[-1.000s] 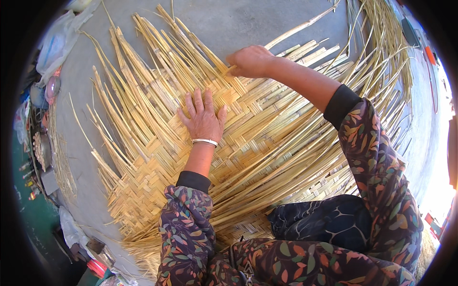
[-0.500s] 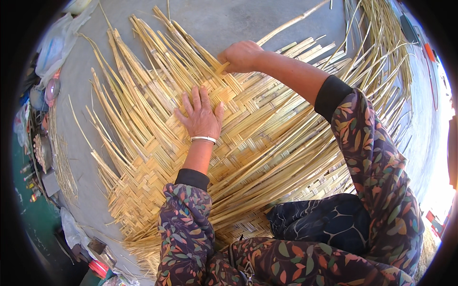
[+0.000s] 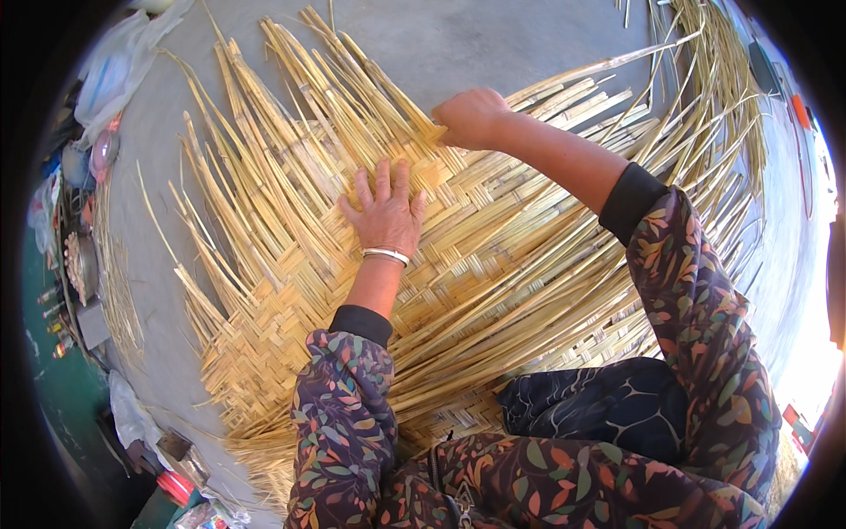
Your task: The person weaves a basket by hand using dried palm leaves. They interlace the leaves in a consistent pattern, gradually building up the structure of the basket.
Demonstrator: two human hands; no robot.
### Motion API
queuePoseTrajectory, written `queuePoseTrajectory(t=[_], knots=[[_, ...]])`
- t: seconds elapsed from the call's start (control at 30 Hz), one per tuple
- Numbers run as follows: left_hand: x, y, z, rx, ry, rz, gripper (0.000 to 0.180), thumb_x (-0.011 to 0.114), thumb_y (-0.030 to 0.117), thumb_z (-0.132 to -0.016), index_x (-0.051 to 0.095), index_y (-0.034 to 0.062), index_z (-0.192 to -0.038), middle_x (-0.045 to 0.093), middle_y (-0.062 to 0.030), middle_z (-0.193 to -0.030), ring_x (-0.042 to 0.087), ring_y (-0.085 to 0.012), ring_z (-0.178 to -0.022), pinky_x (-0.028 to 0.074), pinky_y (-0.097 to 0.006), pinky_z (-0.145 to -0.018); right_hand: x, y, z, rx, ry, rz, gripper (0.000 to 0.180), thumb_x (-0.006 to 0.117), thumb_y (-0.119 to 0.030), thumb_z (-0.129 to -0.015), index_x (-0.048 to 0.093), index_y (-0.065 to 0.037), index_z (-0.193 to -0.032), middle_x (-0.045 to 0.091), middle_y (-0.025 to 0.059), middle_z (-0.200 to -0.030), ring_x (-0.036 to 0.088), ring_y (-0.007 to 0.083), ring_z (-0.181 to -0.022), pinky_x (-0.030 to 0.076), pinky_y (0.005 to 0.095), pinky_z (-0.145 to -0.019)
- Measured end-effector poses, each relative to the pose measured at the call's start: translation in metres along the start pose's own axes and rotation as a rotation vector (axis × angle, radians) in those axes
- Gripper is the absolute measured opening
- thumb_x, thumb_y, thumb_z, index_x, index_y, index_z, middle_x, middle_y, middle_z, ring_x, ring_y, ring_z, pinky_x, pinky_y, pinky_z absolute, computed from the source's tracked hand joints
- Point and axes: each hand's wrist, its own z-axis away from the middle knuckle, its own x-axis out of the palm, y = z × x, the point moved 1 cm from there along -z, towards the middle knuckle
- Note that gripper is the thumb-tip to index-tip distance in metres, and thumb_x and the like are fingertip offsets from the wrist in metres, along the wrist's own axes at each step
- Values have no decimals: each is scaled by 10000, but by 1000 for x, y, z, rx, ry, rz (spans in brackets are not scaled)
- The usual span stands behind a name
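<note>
A large woven mat (image 3: 493, 264) of yellow split-cane strips lies on the grey floor, its loose strip ends fanning out toward the top and left. My left hand (image 3: 383, 212) presses flat on the woven part, fingers spread, a silver bangle on the wrist. My right hand (image 3: 471, 117) is closed at the mat's upper edge, gripping a loose cane strip (image 3: 608, 66) that runs off to the upper right. Both forearms wear dark floral sleeves.
A grey concrete floor (image 3: 458, 44) surrounds the mat. Bundles of loose strips (image 3: 731, 115) curve along the right side. Plastic bags (image 3: 110, 75) and small clutter sit at the left edge. My knee in dark patterned cloth (image 3: 608, 406) rests on the mat.
My right hand has shifted slightly left along the mat's upper edge, pulling the strip with it. My left hand stays pressed in the same spot.
</note>
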Motion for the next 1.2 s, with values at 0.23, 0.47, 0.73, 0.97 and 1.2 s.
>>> queuePoseTrajectory(t=[0.23,0.47,0.73,0.97,1.2], knots=[[-10,5,-3,-3,-66,-29,513,407,461,-911,345,266,-1383,297,-67,-1417,221,-357,-1319,185,-645,-981,33,-7,30,-242,402,157,164,607,-128,-758,621,-76,-913,572,75,-1001,526,248,-1031,440,377,-846],[-16,9,-5,-41,-106,-22,513,429,452,-903,359,270,-1377,276,-70,-1427,211,-356,-1325,178,-652,-993,65,-2,55,-169,403,-275,318,506,0,-744,615,-34,-1041,561,153,-1022,533,323,-1003,442,396,-871],[-25,16,-10,-64,-234,-1,531,423,468,-907,328,274,-1393,218,-62,-1469,155,-349,-1357,144,-665,-1013,71,3,48,-67,353,-415,360,482,7,-732,628,-45,-1057,563,153,-1054,547,328,-1002,441,390,-879],[-32,-1,4,-3,-203,52,518,481,406,-896,372,218,-1366,232,-80,-1470,177,-327,-1355,190,-615,-1020,75,-9,43,-126,342,-222,244,483,-49,-767,632,-46,-960,551,146,-1109,518,331,-1059,438,400,-895],[-42,-41,116,232,-65,426,319,624,282,-815,612,78,-1059,579,-114,-1136,516,-295,-1061,393,-422,-897,94,-42,124,-428,343,-125,224,631,-264,-782,634,-84,-916,514,123,-1195,452,295,-1152,365,417,-979]])
